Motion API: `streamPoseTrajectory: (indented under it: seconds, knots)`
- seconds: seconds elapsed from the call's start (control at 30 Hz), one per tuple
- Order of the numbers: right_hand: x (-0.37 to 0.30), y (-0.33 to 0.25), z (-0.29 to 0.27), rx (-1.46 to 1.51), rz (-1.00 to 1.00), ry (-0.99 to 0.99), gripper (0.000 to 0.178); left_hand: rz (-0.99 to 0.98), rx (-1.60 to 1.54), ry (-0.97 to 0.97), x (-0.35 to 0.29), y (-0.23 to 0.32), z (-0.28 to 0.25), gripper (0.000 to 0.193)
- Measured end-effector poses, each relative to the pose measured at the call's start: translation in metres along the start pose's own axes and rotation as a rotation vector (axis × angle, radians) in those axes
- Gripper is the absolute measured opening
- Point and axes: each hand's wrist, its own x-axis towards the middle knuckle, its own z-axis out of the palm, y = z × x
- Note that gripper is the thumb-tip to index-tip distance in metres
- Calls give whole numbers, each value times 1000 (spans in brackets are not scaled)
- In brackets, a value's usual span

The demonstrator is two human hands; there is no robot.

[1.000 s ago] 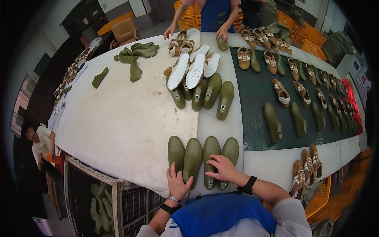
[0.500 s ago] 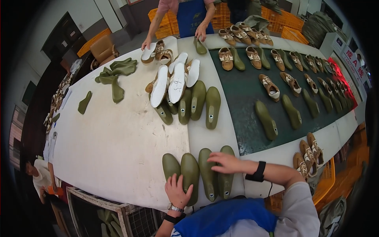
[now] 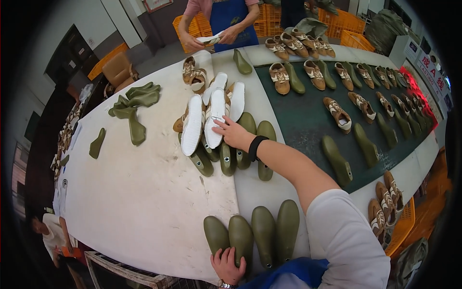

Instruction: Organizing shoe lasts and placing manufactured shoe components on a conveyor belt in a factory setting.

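My right hand [image 3: 234, 134] is stretched forward, its fingers resting on the white sole of an upside-down shoe [image 3: 217, 108]. That shoe lies in a pile of brown-and-white sneakers turned sole up, on top of several green shoe lasts [image 3: 265, 137]. My left hand [image 3: 228, 266] lies with fingers apart against the near end of a green last [image 3: 240, 236], beside another last [image 3: 216, 234]. To their right stand two more lasts, a middle one [image 3: 263, 231] and an outer one [image 3: 288, 226]. Neither hand has visibly closed round anything.
A co-worker in a blue apron [image 3: 234, 19] holds a white-soled shoe [image 3: 210, 39] across the table [image 3: 144, 192]. On the right, a dark green belt [image 3: 308, 120] carries rows of sneakers and lasts. More lasts [image 3: 137, 98] lie at the left; sneakers [image 3: 385, 197] stand at the right edge.
My right hand has left the near lasts and reached forward to the shoe pile. My left hand stays at the near lasts. The co-worker has lifted a shoe and let go of a last.
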Motion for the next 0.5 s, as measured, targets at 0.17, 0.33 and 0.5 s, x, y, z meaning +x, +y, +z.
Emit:
streamPoseTrajectory:
  seconds: [0.17, 0.33, 0.5]
  knots:
    - [-9, 10, -40, 380, 280, 238, 19, 1, -26, 75, -10, 0, -3, 41]
    - [-108, 26, -128, 1484, 945, 767, 27, 59, -40, 104, -14, -5, 10, 38]
    - [-188, -28, -213, 2201, 1022, 719, 29, -54, -266, 125, -7, 3, -15, 48]
